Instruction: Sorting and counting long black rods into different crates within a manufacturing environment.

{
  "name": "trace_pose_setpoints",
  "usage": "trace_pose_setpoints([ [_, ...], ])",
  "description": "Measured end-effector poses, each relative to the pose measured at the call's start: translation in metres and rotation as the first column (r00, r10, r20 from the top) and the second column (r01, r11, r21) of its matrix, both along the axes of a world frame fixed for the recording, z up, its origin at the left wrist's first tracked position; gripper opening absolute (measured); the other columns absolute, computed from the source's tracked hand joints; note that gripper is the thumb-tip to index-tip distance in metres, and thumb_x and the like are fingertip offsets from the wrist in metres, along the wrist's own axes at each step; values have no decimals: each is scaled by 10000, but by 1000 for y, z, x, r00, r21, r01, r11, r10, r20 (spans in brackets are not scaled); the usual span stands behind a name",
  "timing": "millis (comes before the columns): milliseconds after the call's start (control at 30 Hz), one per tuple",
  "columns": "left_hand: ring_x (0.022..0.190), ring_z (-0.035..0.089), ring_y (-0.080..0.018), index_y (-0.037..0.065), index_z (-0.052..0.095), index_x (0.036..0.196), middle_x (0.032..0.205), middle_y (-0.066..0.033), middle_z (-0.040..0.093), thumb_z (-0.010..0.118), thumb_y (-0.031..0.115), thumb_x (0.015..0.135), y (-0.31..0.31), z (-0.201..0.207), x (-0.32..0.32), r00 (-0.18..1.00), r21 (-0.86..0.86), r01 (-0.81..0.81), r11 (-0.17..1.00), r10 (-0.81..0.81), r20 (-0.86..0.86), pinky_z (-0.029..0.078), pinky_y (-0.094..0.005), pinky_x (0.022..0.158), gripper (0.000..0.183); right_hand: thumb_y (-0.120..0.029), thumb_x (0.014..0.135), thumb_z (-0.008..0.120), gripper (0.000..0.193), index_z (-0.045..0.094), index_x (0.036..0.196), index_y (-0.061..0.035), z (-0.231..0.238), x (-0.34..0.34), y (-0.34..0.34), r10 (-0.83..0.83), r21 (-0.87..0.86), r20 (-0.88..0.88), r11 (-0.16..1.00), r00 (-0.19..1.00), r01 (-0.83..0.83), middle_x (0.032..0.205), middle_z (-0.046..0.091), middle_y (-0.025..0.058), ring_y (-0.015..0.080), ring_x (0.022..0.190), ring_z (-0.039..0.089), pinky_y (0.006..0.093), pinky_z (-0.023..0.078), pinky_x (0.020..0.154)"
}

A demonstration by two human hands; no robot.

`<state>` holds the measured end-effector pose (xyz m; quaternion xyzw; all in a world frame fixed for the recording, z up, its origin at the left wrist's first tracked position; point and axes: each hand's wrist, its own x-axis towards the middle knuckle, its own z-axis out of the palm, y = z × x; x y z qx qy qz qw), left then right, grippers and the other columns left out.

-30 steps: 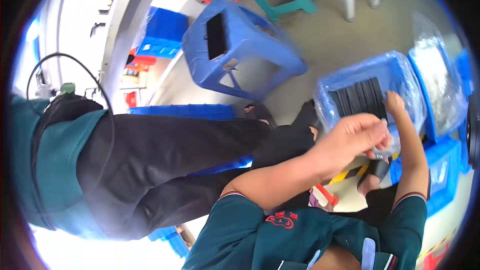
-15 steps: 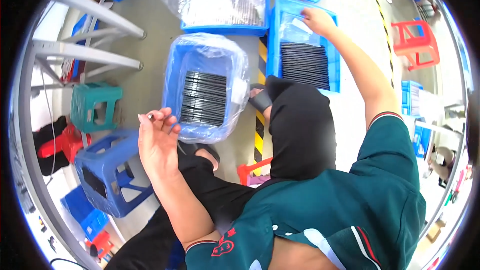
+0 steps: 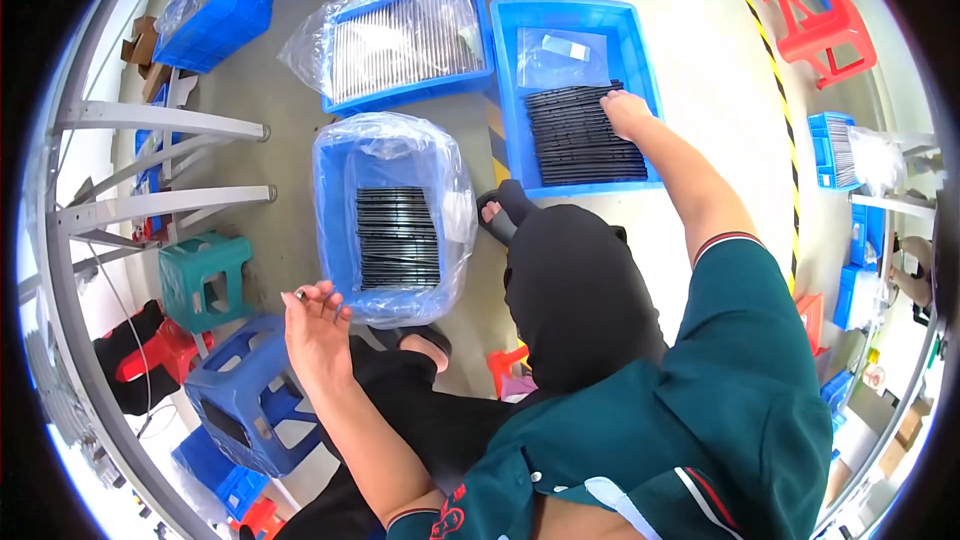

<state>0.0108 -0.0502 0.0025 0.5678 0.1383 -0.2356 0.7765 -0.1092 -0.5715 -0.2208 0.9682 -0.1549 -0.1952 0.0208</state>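
Observation:
My right hand (image 3: pixel 627 114) reaches into the blue crate (image 3: pixel 645 35) at the right. Its fingers close at the far right end of a row of thin black strips (image 3: pixel 585 145), and seem to pinch the farthest strip. A clear plastic bag (image 3: pixel 535 60) with a white label lies beyond the strips in that crate. My left hand (image 3: pixel 320 335) is raised palm up near the bag-lined blue bin (image 3: pixel 340 165). Between its thumb and forefinger is a tiny dark thing, too small to name. More black strips (image 3: pixel 398 240) lie stacked inside the lined bin.
A blue crate (image 3: pixel 400 95) of pale strips under plastic film stands farther off, with more blue crates (image 3: pixel 225 10) behind. Green (image 3: pixel 205 275) and blue stools (image 3: pixel 255 390) stand at the left beside grey frame legs (image 3: pixel 175 195). A red stool (image 3: pixel 820 35) stands far right.
My right hand has come down from the crate's far end onto the black strips. My left hand keeps its pinch. The whole view has shifted, with the bins appearing slightly lower and more leftward.

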Motion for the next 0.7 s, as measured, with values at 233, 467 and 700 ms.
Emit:
trace_pose_setpoints([
  [233,821,532,-166,94,545,881,935,-57,576,520,401,912,0,-2,0,1000,20,-1,1000,1,-1,430,-310,726,309,-93,775,574,321,538,1084,-17,-27,19,-9,43,-143,-5,989,999,-43,1082,557,110,249,1051,535,361,487,816],
  [467,809,537,-165,89,545,884,935,-59,577,514,401,914,-4,-5,1,1000,32,1,999,-1,4,438,-305,720,315,-84,723,629,389,539,1091,2,-39,37,-23,128,-153,-25,980,991,-130,1048,558,111,243,998,557,347,513,762],
  [700,808,536,-166,77,542,885,932,-70,577,507,392,919,-8,-1,1,1000,45,15,999,-16,16,443,-305,722,318,-79,642,703,444,552,1055,-11,-30,45,-13,222,-188,-118,952,968,-241,1012,557,99,246,969,557,331,516,751],
])
